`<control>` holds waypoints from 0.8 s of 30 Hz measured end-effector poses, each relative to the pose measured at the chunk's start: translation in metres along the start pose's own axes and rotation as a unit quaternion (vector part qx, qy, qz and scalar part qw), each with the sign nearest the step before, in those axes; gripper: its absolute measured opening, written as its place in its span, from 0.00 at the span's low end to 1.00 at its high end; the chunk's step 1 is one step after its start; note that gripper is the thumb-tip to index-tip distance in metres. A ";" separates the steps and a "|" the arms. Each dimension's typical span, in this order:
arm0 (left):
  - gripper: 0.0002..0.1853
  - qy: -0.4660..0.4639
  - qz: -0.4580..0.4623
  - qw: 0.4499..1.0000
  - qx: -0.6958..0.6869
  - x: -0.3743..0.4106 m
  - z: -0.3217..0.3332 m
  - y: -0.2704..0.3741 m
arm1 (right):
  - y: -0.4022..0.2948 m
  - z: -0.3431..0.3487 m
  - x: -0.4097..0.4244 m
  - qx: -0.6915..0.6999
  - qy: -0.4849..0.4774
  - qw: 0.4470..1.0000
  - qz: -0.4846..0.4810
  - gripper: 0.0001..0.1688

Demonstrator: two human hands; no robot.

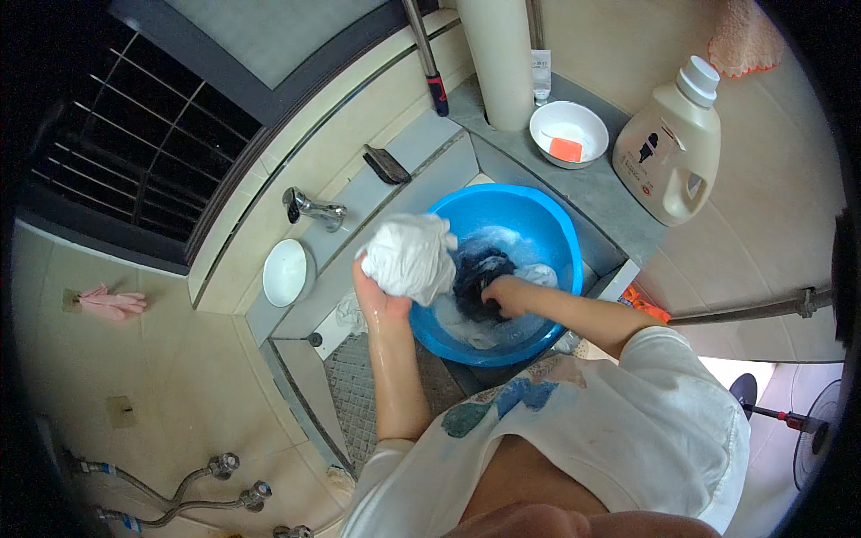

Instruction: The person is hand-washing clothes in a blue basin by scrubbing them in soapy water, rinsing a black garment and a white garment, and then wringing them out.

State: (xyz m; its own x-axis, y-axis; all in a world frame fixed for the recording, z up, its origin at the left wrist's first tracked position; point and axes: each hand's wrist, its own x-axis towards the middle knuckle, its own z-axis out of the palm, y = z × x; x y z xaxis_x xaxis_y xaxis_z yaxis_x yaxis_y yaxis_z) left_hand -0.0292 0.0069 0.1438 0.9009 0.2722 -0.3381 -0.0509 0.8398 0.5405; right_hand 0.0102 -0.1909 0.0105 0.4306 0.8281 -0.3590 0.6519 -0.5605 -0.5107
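A bunched wet white cloth (407, 259) rests in my left hand (382, 296), held up beside the left rim of a blue plastic basin (564, 232). My right hand (508, 296) reaches down into the basin onto a dark garment (479, 279), and its fingertips are hidden there. Whether those fingers grip the garment I cannot tell. Sudsy water (498, 239) surrounds the dark garment. Another white cloth (538, 274) lies in the water at the basin's right side.
The basin sits in a tiled sink with a ribbed washboard slope (353, 390). A chrome faucet (316, 208), scrub brush (386, 165) and white bowl (288, 272) line the left ledge. On the right ledge stand a detergent bottle (662, 148) and a bowl (572, 114) holding orange soap (566, 149).
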 end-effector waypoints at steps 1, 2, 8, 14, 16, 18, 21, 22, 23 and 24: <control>0.24 -0.017 0.000 1.000 -0.004 0.004 0.012 -0.002 | -0.009 -0.004 -0.011 -0.011 -0.034 0.999 -0.023 0.27; 0.24 -0.033 0.001 0.999 -0.007 0.010 0.022 -0.004 | -0.017 -0.007 -0.021 -0.012 -0.055 0.998 -0.029 0.26; 0.24 -0.066 -0.051 0.996 -0.002 0.034 0.032 -0.069 | -0.018 0.010 -0.041 -0.084 -0.210 0.974 -0.005 0.20; 0.27 0.002 -0.017 0.870 0.493 0.060 -0.087 -0.112 | 0.052 -0.029 -0.056 0.122 0.012 0.991 0.052 0.21; 0.31 -0.076 0.098 0.658 0.742 0.073 -0.112 -0.108 | 0.067 -0.039 -0.041 0.094 0.130 0.982 0.103 0.27; 0.32 -0.107 0.201 0.540 0.810 0.072 -0.088 -0.110 | 0.069 -0.046 -0.022 0.082 0.214 0.966 0.124 0.31; 0.32 -0.148 0.169 0.421 0.879 0.088 -0.074 -0.122 | 0.072 -0.039 0.016 0.031 0.232 0.963 0.131 0.34; 0.32 -0.165 0.128 0.393 0.896 0.095 -0.076 -0.128 | 0.080 -0.024 0.032 0.019 0.205 0.968 0.144 0.35; 0.31 -0.158 0.112 0.379 0.905 0.101 -0.080 -0.133 | 0.086 -0.013 0.044 0.006 0.176 0.972 0.155 0.35; 0.31 -0.149 0.096 0.364 0.914 0.106 -0.086 -0.137 | 0.086 -0.005 0.050 0.006 0.166 0.974 0.155 0.35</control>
State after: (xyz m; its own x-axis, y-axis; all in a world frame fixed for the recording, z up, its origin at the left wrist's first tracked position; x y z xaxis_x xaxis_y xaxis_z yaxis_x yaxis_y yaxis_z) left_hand 0.0365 -0.0385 -0.0323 0.9771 -0.0488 -0.2071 0.0008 -0.9724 0.2333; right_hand 0.0913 -0.1978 -0.0477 0.7851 0.5762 -0.2269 0.4511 -0.7832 -0.4279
